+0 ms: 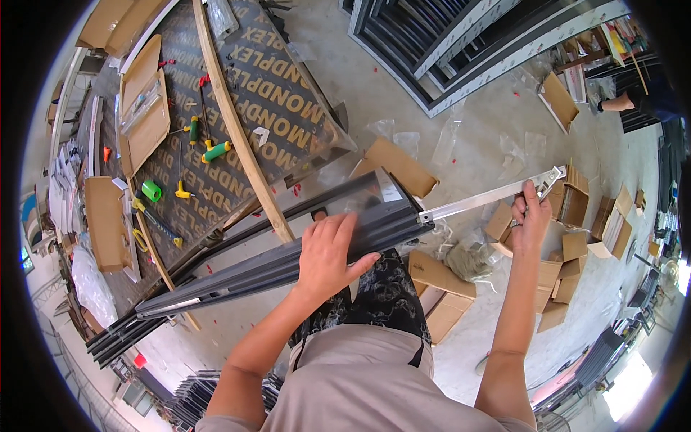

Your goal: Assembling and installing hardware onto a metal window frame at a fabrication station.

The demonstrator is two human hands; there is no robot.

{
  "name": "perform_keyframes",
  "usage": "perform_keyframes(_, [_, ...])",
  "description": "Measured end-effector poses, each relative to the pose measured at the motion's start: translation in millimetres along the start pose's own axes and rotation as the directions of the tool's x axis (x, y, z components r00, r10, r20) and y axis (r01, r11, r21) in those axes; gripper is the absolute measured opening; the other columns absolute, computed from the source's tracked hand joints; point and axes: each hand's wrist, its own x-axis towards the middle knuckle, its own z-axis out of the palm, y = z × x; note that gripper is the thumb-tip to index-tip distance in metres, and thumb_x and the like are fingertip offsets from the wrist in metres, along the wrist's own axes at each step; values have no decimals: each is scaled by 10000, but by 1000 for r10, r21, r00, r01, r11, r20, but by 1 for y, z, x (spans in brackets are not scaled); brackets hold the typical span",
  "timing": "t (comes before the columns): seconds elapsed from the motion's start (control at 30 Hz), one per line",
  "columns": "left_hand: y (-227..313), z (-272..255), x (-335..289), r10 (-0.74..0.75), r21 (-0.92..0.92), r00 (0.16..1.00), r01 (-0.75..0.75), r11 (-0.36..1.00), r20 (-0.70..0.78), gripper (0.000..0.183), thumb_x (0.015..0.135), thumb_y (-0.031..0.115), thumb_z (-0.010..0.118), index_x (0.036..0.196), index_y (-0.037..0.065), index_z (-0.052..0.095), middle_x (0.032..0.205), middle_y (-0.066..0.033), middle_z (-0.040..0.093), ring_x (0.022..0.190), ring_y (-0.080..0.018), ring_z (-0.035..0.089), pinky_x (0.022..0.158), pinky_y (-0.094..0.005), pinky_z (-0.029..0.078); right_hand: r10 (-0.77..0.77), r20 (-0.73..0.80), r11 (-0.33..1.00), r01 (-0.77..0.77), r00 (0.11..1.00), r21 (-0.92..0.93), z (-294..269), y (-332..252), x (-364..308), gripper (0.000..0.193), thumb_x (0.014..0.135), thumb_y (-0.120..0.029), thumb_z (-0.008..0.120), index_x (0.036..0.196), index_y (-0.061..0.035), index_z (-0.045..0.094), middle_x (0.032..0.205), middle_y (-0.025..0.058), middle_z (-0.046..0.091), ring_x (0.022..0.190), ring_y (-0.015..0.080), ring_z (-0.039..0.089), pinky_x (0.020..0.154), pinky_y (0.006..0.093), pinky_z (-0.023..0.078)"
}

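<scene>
A long black metal frame (281, 263) lies slantwise across the front of my body, with a clear panel inside it. My left hand (327, 252) grips it near the middle, fingers over the far side and thumb stretched along the near side. At the frame's right end, a silver metal window stay (479, 199) reaches out to the right and upward. Its outer end carries a small bracket (556, 175). My right hand (531, 216) pinches the stay close to that bracket. Where the stay meets the frame, its inner end touches the corner.
A printed board table (281, 119) at left bears wooden strips (234, 129), green-and-yellow T-handle tools (216, 150), a green roll (151, 190) and cartons. Larger dark frames (432, 93) lie at the back. Open cardboard boxes (443, 288) stand right. Another person's hand (614, 104) shows far right.
</scene>
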Motion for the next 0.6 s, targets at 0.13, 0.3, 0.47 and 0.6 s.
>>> perform_keyframes(0.13, [-2, 1, -1, -5, -1, 1000, 5, 1000, 0, 753, 806, 495, 728, 1341, 13, 510, 1258, -159, 570, 1132, -347, 536, 1012, -463, 366, 22, 34, 999, -23, 999, 22, 0, 0, 3, 171, 944, -180, 708, 913, -92, 566, 745, -40, 507, 565, 35, 404, 437, 197, 251])
perform_keyframes(0.3, [-1, 1, 0, 17, -4, 999, -17, 1000, -41, 728, 783, 483, 758, 1300, 16, 544, 1223, -145, 584, 1112, -329, 546, 979, -444, 380, 12, 12, 1000, -12, 1000, -13, 3, -2, 10, 162, 949, -175, 701, 910, -92, 568, 743, -37, 498, 564, 33, 399, 429, 186, 242])
perform_keyframes(0.47, [-3, 2, -2, 18, -4, 999, -18, 1000, -39, 739, 789, 496, 746, 1312, 16, 541, 1237, -151, 579, 1119, -337, 544, 993, -447, 381, 61, 112, 998, -57, 992, -38, 6, -6, 24, 171, 937, -181, 715, 933, -68, 587, 762, -31, 528, 576, 29, 411, 440, 197, 254])
perform_keyframes(0.6, [-4, 3, -2, 7, -17, 1000, -7, 1000, -29, 754, 795, 506, 739, 1329, 16, 533, 1254, -155, 573, 1125, -346, 541, 1001, -450, 381, 73, 127, 996, -67, 989, -50, 15, -2, 18, 180, 929, -170, 725, 921, -65, 578, 763, -27, 529, 574, 34, 411, 443, 196, 259])
